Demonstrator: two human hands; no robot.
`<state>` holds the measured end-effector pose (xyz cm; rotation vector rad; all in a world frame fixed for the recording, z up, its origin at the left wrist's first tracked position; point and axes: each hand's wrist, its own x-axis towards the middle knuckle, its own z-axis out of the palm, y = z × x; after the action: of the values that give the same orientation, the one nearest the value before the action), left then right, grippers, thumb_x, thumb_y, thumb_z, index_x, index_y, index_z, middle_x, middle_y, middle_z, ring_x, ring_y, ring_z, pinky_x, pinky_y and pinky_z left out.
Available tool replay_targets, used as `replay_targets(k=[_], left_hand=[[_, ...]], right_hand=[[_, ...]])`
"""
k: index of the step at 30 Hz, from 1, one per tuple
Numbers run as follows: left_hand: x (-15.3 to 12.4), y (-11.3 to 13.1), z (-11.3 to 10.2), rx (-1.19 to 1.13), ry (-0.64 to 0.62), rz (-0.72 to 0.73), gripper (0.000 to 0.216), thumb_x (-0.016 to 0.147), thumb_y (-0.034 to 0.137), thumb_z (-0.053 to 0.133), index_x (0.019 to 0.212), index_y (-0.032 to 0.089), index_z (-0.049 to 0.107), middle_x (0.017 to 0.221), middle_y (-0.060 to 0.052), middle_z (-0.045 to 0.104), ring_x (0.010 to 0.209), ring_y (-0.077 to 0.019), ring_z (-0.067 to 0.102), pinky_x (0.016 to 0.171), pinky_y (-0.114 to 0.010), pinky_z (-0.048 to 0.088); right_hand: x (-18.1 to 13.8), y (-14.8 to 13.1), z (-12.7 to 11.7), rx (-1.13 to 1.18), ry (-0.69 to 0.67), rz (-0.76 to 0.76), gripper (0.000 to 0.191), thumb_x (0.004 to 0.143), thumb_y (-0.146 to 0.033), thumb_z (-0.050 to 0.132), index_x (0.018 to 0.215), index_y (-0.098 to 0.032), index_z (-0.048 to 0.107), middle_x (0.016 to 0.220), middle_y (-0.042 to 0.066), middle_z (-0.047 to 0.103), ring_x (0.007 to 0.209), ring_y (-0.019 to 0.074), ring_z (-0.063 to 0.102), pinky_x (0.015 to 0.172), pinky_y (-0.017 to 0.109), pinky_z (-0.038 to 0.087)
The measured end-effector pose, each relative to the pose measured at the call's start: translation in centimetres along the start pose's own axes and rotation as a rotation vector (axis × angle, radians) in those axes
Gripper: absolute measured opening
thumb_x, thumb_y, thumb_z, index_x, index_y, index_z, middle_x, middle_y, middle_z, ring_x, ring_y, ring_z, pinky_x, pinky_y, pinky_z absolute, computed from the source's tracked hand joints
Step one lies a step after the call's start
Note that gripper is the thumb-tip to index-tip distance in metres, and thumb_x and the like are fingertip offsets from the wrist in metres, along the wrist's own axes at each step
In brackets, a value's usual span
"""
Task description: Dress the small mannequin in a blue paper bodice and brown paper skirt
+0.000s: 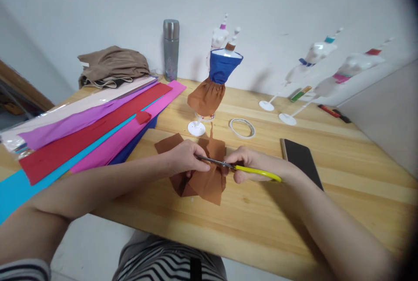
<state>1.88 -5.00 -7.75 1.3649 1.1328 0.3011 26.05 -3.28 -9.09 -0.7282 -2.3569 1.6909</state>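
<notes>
In the head view, my right hand is closed around a pair of scissors with yellow handles, their dark blades pointing left. The blades lie across brown crepe paper, and their tips reach my left hand. My left hand pinches the paper near those tips; some of its fingers are hidden. More folded brown paper spreads beneath both hands on the wooden table. Just behind stands a small white mannequin dressed in a blue top and a gathered brown skirt.
Strips of colored crepe paper lie at left, before a folded brown cloth. A steel thermos stands by the wall. A tape roll and phone lie toward the right, with more mannequins behind.
</notes>
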Motion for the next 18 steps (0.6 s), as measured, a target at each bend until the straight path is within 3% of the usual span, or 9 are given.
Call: replay_targets(k=[4,8,13,16,18], left_hand=[[0.4,-0.3,-0.1,0.082,-0.026,-0.006,0.005,0.069,0.016,0.070,0.068,0.012,0.067,0.043,0.009,0.049,0.037,-0.0058,0.042,0.041,-0.018,0.033],[0.4,-0.8,-0.1,0.349,-0.014,0.272,0.003,0.069,0.012,0.069,0.068,0.012,0.071,0.057,0.004,0.058,0.052,-0.0064,0.049,0.053,-0.019,0.037],[-2.4,-1.0,0.8,0.788,-0.041,0.651,0.012,0.076,0.011,0.065,0.067,0.016,0.072,0.104,-0.008,0.073,0.096,-0.0195,0.064,0.084,-0.029,0.049],[-3.4,-2.1,1.8,0.973,-0.125,0.714,0.010,0.079,0.016,0.068,0.073,0.017,0.075,0.133,-0.011,0.065,0.125,-0.0317,0.054,0.102,-0.043,0.046],[-3.0,-3.3,2.3,1.039,-0.128,0.696,0.006,0.080,0.020,0.071,0.081,0.019,0.077,0.141,-0.009,0.062,0.132,-0.0342,0.049,0.106,-0.046,0.044]], right_hand=[[-0.7,0.2,-0.4,0.047,0.013,0.016,0.051,0.080,-0.064,0.072,0.089,-0.013,0.069,0.067,-0.004,0.052,0.055,0.0074,0.040,0.049,0.021,0.034],[-1.4,0.1,-0.4,0.169,0.155,0.064,0.046,0.086,-0.060,0.066,0.093,-0.015,0.067,0.059,-0.007,0.045,0.043,0.0047,0.032,0.039,0.019,0.025],[-1.3,0.3,-0.3,0.224,0.220,0.105,0.043,0.081,-0.056,0.068,0.092,-0.014,0.067,0.056,-0.006,0.047,0.042,0.0051,0.036,0.038,0.018,0.028],[-1.1,0.7,-0.3,0.234,0.227,0.125,0.043,0.080,-0.055,0.069,0.092,-0.014,0.068,0.055,-0.006,0.048,0.041,0.0048,0.037,0.037,0.017,0.029],[-1.0,0.9,-0.3,0.249,0.227,0.128,0.044,0.079,-0.057,0.069,0.092,-0.014,0.068,0.054,-0.006,0.048,0.039,0.0048,0.037,0.036,0.017,0.029]])
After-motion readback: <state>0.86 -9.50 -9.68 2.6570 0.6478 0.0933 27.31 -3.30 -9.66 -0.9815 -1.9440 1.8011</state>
